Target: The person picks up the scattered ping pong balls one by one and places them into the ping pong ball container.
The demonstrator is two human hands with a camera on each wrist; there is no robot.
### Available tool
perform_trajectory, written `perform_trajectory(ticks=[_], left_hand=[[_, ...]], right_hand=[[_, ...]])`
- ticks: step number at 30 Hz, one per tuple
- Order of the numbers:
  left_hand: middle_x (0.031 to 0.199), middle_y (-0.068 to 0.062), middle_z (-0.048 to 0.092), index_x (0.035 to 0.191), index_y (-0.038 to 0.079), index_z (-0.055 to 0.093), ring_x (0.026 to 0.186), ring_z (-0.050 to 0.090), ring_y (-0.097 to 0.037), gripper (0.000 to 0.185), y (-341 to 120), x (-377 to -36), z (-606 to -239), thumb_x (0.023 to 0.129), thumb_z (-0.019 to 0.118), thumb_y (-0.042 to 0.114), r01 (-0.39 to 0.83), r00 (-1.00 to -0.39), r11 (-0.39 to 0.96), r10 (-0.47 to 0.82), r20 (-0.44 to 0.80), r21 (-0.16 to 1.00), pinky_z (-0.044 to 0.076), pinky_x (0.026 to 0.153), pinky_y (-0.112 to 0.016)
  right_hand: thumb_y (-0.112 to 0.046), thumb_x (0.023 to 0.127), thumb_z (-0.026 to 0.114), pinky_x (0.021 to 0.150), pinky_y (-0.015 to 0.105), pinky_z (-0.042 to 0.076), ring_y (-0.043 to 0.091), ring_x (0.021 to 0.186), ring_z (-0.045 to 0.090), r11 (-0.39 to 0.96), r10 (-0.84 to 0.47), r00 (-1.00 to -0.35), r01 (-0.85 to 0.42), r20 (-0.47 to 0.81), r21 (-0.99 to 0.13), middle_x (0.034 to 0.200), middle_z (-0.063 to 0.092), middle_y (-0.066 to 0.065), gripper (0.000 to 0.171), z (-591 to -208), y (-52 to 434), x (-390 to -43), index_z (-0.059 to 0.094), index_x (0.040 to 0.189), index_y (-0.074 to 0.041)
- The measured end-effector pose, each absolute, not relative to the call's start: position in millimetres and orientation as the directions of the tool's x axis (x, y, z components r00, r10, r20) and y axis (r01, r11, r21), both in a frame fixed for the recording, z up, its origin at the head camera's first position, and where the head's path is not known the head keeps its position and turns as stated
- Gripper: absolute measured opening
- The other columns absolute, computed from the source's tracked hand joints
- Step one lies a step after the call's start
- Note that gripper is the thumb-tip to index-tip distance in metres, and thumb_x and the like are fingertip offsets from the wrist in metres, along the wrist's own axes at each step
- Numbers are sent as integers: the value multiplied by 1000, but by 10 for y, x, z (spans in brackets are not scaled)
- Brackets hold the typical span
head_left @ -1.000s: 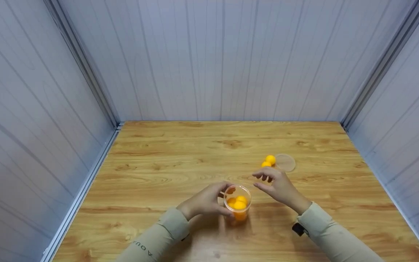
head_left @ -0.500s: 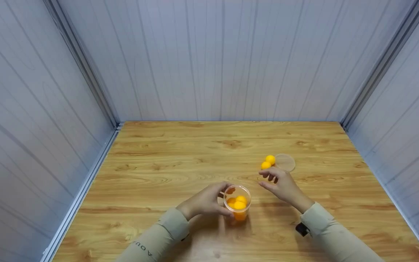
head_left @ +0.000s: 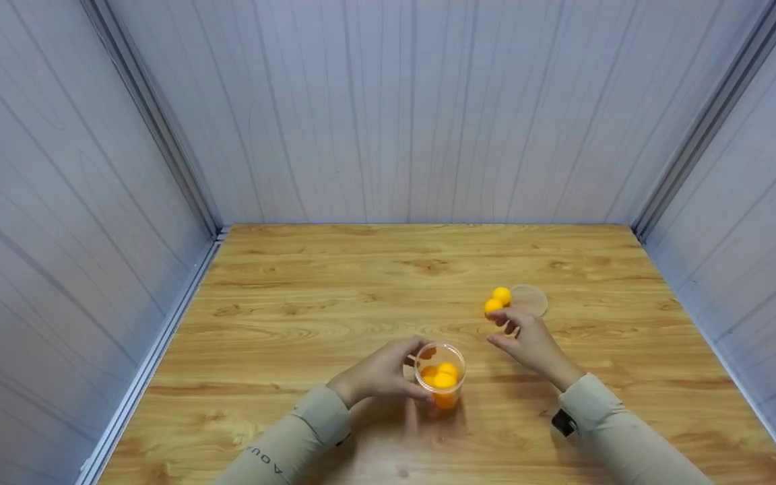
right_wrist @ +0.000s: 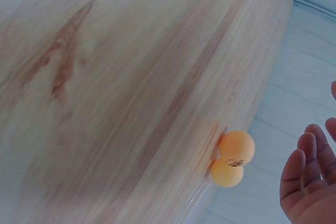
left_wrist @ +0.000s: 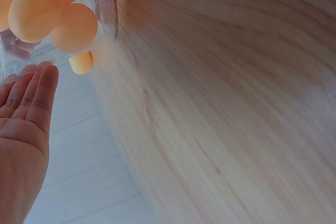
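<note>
In the head view my left hand (head_left: pixel 384 372) grips a clear plastic cup (head_left: pixel 446 402) from its left side, thumb in front and fingers behind. Several orange ping-pong balls (head_left: pixel 444 381) lie inside it; they also fill the upper left corner of the left wrist view. To the right, my right hand (head_left: pixel 528 342) hovers over the table, fingers loosely bent and nothing held. Two loose ping-pong balls (head_left: pixel 494 306) sit side by side just beyond its fingertips. The right wrist view shows this pair (right_wrist: pixel 236 148) apart from the fingers, one with a dark printed mark.
A thin, clear round lid (head_left: pixel 531 302) lies flat on the wooden table (head_left: pixel 334 283), just right of the loose balls. Pale panel walls (head_left: pixel 388 121) enclose the table at the back and on both sides.
My right hand has shifted right, away from the cup and close to the two loose balls, which now show more fully. The left hand and cup have stayed put.
</note>
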State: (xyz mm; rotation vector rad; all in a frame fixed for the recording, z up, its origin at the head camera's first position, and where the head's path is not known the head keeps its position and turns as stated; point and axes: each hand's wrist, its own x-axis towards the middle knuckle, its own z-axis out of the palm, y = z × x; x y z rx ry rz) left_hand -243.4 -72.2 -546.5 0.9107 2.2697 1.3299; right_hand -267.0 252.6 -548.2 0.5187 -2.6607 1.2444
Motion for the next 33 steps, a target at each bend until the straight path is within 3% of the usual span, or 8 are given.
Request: perform_trajectory(ticks=[7,14,26,33], left_hand=[[145,-17,64,150,16,57,133,62,-31,80,-722,-2438,-5458,83,98,29,357,-724,346,689,24,868,53,117,-42],[145,-16,65,150,15,57,133,63,-30,81,-716,-2435,-5447,82,98,28,350,-730,356,683,14,866,52,117,-41],[145,-17,65,150,14,57,132,63,-32,79,-716,-2442,-5439,84,97,30,345,-730,354,683,11,869,52,118,-50],[146,-14,65,150,17,58,132,63,-28,78,-717,-2431,-5426,83,97,29,339,-731,357,683,4,870,52,117,-38]], right_hand=[[-5,93,85,78,31,54,40,94,67,626,-200,-956,-295,216,-722,116,69,28,45,-5495,2598,-2745,69,133,7],[-6,94,84,79,31,52,34,95,65,651,-169,-971,-238,168,-721,121,67,30,53,-5523,2645,-2831,64,140,10],[-9,95,83,85,47,55,42,100,64,673,-208,-970,-236,127,-701,131,64,37,63,-5571,2712,-2993,56,148,12],[-12,98,81,91,58,58,48,111,65,693,-205,-975,-204,82,-692,140,62,37,63,-5599,2718,-3039,54,151,10]])
